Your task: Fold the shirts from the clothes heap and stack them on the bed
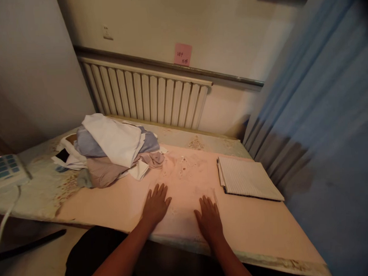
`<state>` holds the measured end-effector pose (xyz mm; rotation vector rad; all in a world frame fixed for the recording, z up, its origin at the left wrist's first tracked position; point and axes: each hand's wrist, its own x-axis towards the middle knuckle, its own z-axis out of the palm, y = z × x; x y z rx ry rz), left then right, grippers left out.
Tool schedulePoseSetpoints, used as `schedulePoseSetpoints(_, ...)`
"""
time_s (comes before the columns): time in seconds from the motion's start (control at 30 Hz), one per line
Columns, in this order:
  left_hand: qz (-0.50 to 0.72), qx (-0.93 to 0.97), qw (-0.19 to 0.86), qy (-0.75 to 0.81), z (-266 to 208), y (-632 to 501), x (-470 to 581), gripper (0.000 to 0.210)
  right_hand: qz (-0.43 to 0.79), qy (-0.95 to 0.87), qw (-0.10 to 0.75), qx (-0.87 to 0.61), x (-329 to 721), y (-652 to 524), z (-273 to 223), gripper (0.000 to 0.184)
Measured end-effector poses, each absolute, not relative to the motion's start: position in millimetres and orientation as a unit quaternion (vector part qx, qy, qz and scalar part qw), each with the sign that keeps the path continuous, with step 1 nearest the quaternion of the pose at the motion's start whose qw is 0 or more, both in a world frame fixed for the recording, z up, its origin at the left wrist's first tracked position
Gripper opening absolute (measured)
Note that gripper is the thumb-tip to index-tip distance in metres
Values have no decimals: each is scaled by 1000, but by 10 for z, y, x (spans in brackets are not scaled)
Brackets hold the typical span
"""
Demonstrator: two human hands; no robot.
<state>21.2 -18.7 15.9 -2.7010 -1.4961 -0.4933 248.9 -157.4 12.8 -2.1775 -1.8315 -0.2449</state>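
Got forearms (121,253) frame-bottom, fingers (156,191) outstretched on table (265,227), empty. Kinda looks partway: folded cloth (248,177) mid-right, rumpled heap (114,142) mid-left.

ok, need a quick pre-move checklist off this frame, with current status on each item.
1. Hands free: ok. Left hand and right hand are palm down, fingers extended, with nothing visibly gripped.
2. Pink surface unmarked: not ok. Worn-looking marks show beyond the hands.
3. Garment pile sorted: not ok. It is a loose, mixed heap, ahead and left of the left hand.
4. Folded striped cloth apart from the right hand: ok. It lies flat to the right.
5. White cable away from both hands: ok. It hangs at far left.
6. Hand pressure on the surface: cannot tell.
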Motion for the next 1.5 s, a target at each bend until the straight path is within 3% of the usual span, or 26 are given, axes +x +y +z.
schedulePoseSetpoints(0.5,-124,-808,38,-574,299,-121,-130,52,-100,-630,158,-754,2496,-1598,115,52)
schedulePoseSetpoints(0.87,-171,-891,9,-420,124,-872,644,50,-127,-635,183,-740,2511,-1602,77,49)
schedulePoseSetpoints(1.33,-164,-860,44,-480,81,-551,-205,50,-145,-634,206,-731,2517,-1607,12,48)
schedulePoseSetpoints(1.5,-172,-896,45,-408,59,-733,-339,56,-128,-643,215,-724,2564,-1634,-9,48)
